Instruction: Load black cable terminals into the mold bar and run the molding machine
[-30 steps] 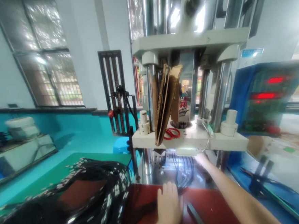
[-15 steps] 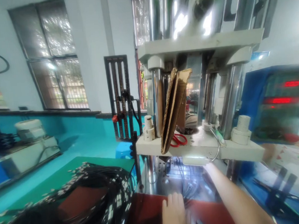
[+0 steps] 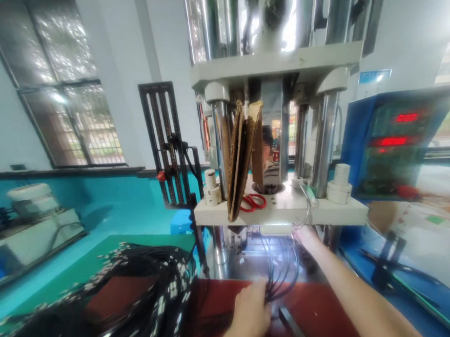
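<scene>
Cables (image 3: 277, 293) are gathered at the front of the press, their loops arching over the lit metal bed (image 3: 236, 273) and converging beside the left hand (image 3: 250, 306). By that hand the bunch appears to be gripped, the fingers curled round it just above the red tabletop (image 3: 320, 313). The right hand (image 3: 306, 236) is held at the front edge of the lower plate (image 3: 228, 214), near its right end; whether anything is pinched there cannot be told, since the fingertips are blurred and small.

Pinching would seem the gravest risk: if the plate were lowered while the fingers were beneath or against its edge, they could be caught. The loops might also be snagged on the bed or trapped out of line if the bunch were pulled unevenly. A dark metal tool (image 3: 294, 329) is laid on the tabletop just beside the left hand, where it could be knocked or have cables dragged over it.

On the plate, cardboard sheets (image 3: 238, 175) are leaned beside a pair of red-handled scissors (image 3: 253, 202); by vibration or a bump, either could be shaken off towards the cables below. The left side is crowded by a heaped black harness pile (image 3: 166, 267), and the right is bounded by a blue control cabinet (image 3: 356, 139) with red displays.
</scene>
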{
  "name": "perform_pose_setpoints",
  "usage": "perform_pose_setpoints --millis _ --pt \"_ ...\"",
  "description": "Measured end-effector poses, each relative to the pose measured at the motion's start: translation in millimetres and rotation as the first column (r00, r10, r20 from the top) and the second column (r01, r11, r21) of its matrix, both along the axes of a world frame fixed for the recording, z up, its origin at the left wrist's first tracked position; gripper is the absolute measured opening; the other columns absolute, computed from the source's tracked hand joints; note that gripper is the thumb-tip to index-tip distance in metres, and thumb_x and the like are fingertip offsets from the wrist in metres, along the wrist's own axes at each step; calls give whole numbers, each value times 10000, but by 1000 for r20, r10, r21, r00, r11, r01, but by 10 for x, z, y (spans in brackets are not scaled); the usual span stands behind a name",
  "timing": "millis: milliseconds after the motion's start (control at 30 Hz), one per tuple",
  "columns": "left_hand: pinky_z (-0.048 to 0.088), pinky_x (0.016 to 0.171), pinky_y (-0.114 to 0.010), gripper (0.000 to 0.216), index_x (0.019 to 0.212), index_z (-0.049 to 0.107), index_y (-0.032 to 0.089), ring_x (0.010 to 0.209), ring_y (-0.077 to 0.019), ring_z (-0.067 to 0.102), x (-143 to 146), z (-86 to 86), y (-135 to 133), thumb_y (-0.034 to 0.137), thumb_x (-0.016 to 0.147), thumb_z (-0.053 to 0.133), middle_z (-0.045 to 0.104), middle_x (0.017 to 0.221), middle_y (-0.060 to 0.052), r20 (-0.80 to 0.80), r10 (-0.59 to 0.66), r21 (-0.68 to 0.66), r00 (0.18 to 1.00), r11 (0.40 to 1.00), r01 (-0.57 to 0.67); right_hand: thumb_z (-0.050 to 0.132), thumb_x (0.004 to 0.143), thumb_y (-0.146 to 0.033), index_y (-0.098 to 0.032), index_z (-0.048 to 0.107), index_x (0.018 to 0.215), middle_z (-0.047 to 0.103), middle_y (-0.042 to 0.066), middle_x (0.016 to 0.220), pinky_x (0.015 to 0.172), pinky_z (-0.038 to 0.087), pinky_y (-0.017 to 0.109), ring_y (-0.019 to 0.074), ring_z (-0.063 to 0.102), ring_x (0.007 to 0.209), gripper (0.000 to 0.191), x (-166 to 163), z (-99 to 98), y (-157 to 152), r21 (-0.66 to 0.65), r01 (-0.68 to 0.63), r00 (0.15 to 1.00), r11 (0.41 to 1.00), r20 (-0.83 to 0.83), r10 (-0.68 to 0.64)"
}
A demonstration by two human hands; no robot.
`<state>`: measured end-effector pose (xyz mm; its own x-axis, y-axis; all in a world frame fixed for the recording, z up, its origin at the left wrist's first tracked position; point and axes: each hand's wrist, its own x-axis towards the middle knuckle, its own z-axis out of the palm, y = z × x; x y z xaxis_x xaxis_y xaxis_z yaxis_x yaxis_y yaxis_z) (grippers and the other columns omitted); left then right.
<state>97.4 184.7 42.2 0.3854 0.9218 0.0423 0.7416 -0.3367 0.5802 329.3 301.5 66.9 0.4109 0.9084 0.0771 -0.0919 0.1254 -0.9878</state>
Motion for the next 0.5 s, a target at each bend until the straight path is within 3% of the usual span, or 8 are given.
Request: perform_pose_setpoints --millis 33,67,133,167,233,300,367,500 --pt "435 714 -352 365 1028 530 211 819 -240 597 -24 66 -27 157 667 542 623 925 -64 120 -73 -147 990 985 91 452 893 -366 -132 556 866 554 -21 674 434 429 196 68 496 485 257 13 -47 -80 -30 -11 999 999 -49 10" --pt "444 656 -338 405 1039 508 202 732 -227 606 -41 126 -52 187 641 583 626 879 -66 273 -143 -322 951 918 230 455 888 -368 -129 548 848 532 -35 613 393 393 185 64 475 439 260 18 -89 -182 -49 -23 995 999 -99 18" --pt "431 540 -295 527 1099 438 179 565 -189 590 -36 215 -104 259 616 634 631 807 -80 608 -146 -556 780 623 550 489 849 -350 -133 535 839 517 -40 533 345 340 179 80 471 394 222 3 -149 -443 -44 -40 982 998 -185 31" --pt "418 510 -277 564 1115 410 170 525 -181 582 -6 242 -136 292 616 644 634 777 -88 729 -74 -574 680 474 667 516 814 -332 -141 534 835 525 -33 508 332 323 180 93 477 384 193 -17 -165 -591 -30 -43 975 999 -218 36" --pt "414 516 -271 570 1107 400 160 555 -201 601 107 263 -225 347 628 645 641 752 -108 846 105 -527 523 322 787 565 734 -303 -156 542 817 551 -14 489 323 320 188 117 497 382 170 -72 -167 -893 11 -44 963 999 -264 46" --pt "437 592 -311 531 1083 427 160 682 -238 628 261 247 -346 363 642 642 646 811 -130 858 258 -505 444 269 820 606 678 -297 -164 559 796 583 -1 517 331 350 202 129 519 398 184 -129 -134 -1171 60 -42 958 997 -282 57" --pt "437 686 -348 460 1060 468 157 787 -236 621 410 212 -486 314 661 635 639 879 -133 821 366 -537 438 231 812 639 653 -316 -167 573 782 599 0 548 339 378 214 130 525 403 208 -168 -77 -1407 105 -35 957 994 -283 63" --pt "423 672 -289 291 922 563 108 692 -148 584 586 155 -751 214 661 635 609 789 -76 771 449 -612 452 324 722 662 650 -349 -168 575 784 583 -18 527 315 381 213 120 497 371 241 -155 58 -1748 149 -16 962 989 -266 55"
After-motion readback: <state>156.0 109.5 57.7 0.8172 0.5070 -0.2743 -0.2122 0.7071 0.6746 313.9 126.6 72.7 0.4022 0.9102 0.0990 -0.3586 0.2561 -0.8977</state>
